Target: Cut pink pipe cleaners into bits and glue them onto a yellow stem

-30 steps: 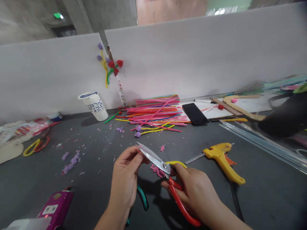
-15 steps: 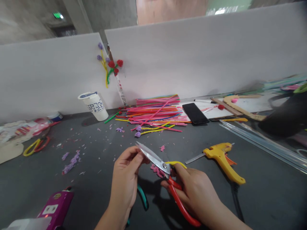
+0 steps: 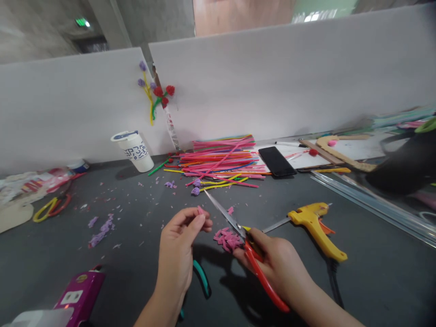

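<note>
swung clear of the left hand (image 3: 182, 234), scissors (image 3: 229, 217) sit in the right hand (image 3: 282, 258), fingers curled; left fingers, nearly closed, pinch a pink scrap (image 3: 200, 210), likely light, soft, best held by one end.

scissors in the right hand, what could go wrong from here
The scissors point past the left hand, which pinches a small pink piece, so a slip might nick a finger. The right hand is close beside the pink heap and could scatter it. The rod at the back of the glue gun reaches toward that hand, so a bump might shift the gun.
</note>
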### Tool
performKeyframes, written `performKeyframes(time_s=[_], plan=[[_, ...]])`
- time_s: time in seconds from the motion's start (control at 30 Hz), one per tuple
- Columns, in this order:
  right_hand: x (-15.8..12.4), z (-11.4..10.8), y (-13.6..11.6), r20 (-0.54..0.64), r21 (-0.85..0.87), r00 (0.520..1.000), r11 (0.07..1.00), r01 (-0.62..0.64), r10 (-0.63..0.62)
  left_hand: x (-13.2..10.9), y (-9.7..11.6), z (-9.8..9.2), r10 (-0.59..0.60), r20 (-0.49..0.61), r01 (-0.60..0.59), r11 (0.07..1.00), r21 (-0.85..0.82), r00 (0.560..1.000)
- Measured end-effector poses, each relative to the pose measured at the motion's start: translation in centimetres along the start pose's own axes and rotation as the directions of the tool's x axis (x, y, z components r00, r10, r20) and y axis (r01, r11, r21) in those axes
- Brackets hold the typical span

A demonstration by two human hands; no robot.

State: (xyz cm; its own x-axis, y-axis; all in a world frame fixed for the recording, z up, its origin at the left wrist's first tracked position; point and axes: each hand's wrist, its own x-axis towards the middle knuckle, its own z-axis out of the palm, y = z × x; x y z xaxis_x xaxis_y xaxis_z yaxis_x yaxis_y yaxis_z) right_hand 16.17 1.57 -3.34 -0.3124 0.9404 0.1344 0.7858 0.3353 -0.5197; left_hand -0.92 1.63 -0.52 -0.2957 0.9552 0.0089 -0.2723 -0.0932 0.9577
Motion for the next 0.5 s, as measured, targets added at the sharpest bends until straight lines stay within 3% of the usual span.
performKeyframes(time_s=[0.17, 0.23, 0.33, 0.4, 0.5], plan=[[0.7, -0.4, 0.4, -0.026, -0.019, 0.999, 0.999, -0.044, 0.044, 0.3, -0.1, -0.4, 0.078, 0.052, -0.089, 0.958, 0.271, 0.996], [1.0, -0.7, 0.9, -0.043, -0.026, 0.996, 0.997, -0.079, 0.077, 0.5, -0.3, -0.4, 0.116, 0.154, -0.179, 0.851, 0.494, 0.981], [1.4, -0.9, 1.8, -0.07, 0.025, 0.987, 0.989, -0.144, 0.145, 0.8, -0.9, -0.3, 0.082, 0.337, -0.319, 0.585, 0.745, 0.938], [1.7, -0.9, 2.4, -0.092, 0.08, 0.979, 0.982, -0.173, 0.18, 0.8, -1.4, -0.3, 0.015, 0.417, -0.376, 0.462, 0.803, 0.909], [1.9, -0.8, 3.0, -0.108, 0.166, 0.972, 0.968, -0.189, 0.208, 0.9, -2.0, -0.5, -0.074, 0.462, -0.401, 0.388, 0.83, 0.884]])
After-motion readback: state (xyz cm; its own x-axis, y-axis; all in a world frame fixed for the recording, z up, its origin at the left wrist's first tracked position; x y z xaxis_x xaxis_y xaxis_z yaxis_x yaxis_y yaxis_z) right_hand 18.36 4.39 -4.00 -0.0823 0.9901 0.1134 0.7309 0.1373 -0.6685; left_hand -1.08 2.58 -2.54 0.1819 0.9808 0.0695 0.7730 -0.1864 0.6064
